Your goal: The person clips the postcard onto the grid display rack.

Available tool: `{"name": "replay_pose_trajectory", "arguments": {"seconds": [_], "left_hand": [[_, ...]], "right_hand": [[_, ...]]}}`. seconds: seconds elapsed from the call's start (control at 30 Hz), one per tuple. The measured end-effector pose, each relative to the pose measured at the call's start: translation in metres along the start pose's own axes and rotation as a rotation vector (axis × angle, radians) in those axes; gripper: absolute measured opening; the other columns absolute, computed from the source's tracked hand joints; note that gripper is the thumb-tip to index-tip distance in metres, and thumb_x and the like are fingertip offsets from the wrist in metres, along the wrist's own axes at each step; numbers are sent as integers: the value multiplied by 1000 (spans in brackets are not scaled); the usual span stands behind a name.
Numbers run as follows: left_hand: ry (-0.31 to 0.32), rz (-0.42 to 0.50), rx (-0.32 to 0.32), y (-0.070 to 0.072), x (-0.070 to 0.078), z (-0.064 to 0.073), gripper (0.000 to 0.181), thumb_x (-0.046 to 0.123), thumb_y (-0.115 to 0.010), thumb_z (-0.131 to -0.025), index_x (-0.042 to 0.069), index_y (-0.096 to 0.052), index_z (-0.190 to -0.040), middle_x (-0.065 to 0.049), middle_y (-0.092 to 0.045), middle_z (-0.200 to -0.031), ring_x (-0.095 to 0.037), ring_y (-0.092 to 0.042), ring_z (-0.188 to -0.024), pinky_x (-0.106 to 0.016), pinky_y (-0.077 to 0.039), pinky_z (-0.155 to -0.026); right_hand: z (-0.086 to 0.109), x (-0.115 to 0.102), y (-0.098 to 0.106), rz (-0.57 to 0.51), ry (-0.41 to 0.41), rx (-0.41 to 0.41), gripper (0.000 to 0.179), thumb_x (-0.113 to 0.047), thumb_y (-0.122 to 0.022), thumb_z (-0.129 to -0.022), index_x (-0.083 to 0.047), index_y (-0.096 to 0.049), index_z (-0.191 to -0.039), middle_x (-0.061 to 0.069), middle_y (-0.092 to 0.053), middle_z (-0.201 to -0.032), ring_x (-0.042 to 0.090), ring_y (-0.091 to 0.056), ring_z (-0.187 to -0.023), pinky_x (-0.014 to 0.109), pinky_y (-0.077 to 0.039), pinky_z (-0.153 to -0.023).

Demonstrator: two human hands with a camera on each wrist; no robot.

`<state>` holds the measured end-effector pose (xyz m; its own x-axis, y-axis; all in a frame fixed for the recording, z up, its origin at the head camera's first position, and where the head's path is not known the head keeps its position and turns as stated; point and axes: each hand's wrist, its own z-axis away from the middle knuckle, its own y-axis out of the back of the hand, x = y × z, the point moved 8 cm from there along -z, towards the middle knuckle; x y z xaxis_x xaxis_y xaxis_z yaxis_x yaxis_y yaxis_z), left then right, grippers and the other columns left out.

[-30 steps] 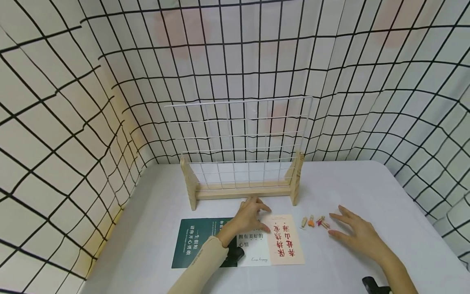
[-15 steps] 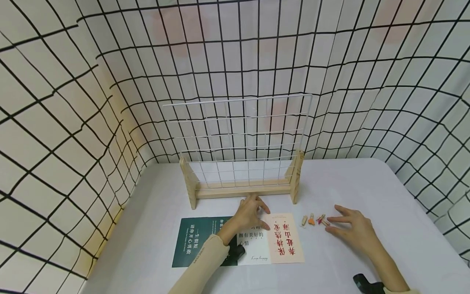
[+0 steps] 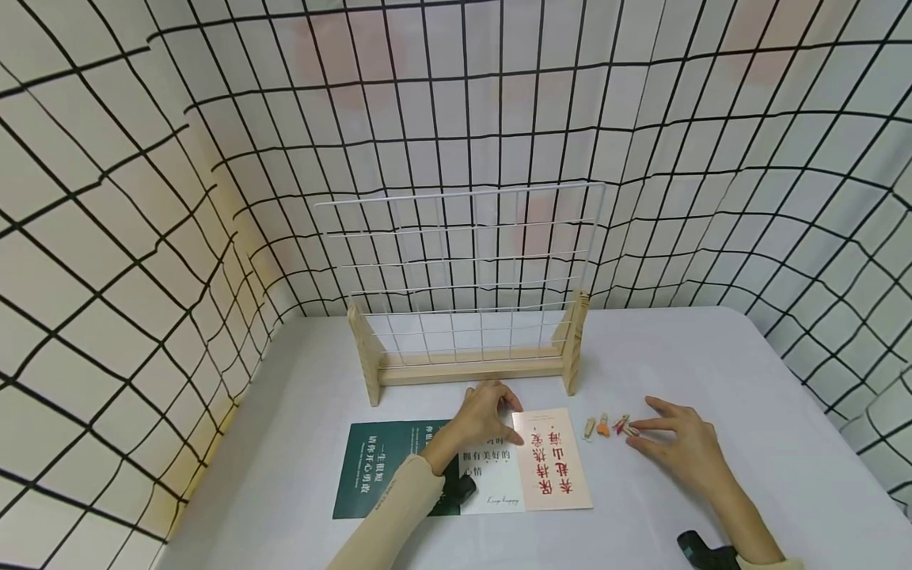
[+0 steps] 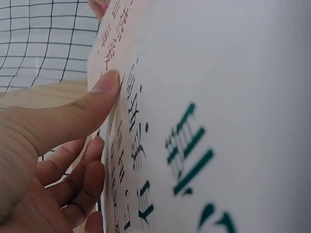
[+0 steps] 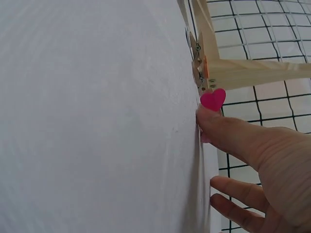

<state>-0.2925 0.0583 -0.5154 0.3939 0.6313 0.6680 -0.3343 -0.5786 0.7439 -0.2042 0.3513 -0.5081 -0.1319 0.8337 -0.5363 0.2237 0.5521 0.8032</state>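
Note:
Three printed cards lie side by side: a green card (image 3: 372,471), a white card (image 3: 492,491) and a pink card (image 3: 552,463) with red lettering. My left hand (image 3: 477,419) bends over the white card and holds the pink card's upper left corner between thumb and index finger; in the left wrist view my thumb (image 4: 92,104) lies at its edge, with the index finger hidden. To the right, my right hand (image 3: 680,443) pinches a small wooden clothespin with a pink heart (image 5: 213,99); the thumb covers most of it. More clothespins (image 3: 603,427) lie just left of it.
Behind the cards stands a white wire grid rack (image 3: 470,261) on a wooden base (image 3: 470,370). A black wire mesh (image 3: 499,103) encloses the white table (image 3: 306,364) at the back and sides. A black device (image 3: 701,550) is worn on my right wrist.
My right hand has moved left, its fingertips now at the pink clothespins. The pink card's top edge has shifted slightly upward and away. My left hand has stayed almost in place.

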Motion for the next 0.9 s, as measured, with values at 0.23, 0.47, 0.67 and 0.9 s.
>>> {"name": "replay_pose_trajectory", "arguments": {"seconds": [0.23,0.47,0.67,0.9], "left_hand": [[-31,210,-2,7,0,-1,32,10,-94,-74,10,-74,-98,0,-68,-88,-5,-52,-72,-16,-45,-66],[-143,238,33,20,2,-2,24,7,-90,-78,4,-80,-99,-8,-73,-87,-10,-55,-70,-16,-44,-63],[-148,250,33,23,-4,-1,17,8,-86,-84,5,-80,-100,-7,-72,-87,-10,-53,-70,-15,-42,-63],[-131,303,24,29,-9,3,21,6,-83,-86,5,-81,-107,-9,-71,-85,-7,-54,-69,-17,-44,-62]], "right_hand": [[-1,-5,2,-9,5,15,19,-21,-89,-78,-8,-83,-91,30,-62,-138,54,-53,-120,75,-31,-96],[0,-5,1,-9,3,7,18,-18,-89,-79,-7,-83,-92,31,-61,-138,55,-52,-120,77,-30,-95],[-1,-4,-1,-10,-11,-2,19,-20,-88,-80,-8,-83,-93,30,-61,-140,54,-51,-122,78,-30,-95],[0,-4,2,-51,-23,-12,21,-22,-85,-85,-7,-82,-99,29,-62,-139,55,-51,-126,75,-35,-97]]}}
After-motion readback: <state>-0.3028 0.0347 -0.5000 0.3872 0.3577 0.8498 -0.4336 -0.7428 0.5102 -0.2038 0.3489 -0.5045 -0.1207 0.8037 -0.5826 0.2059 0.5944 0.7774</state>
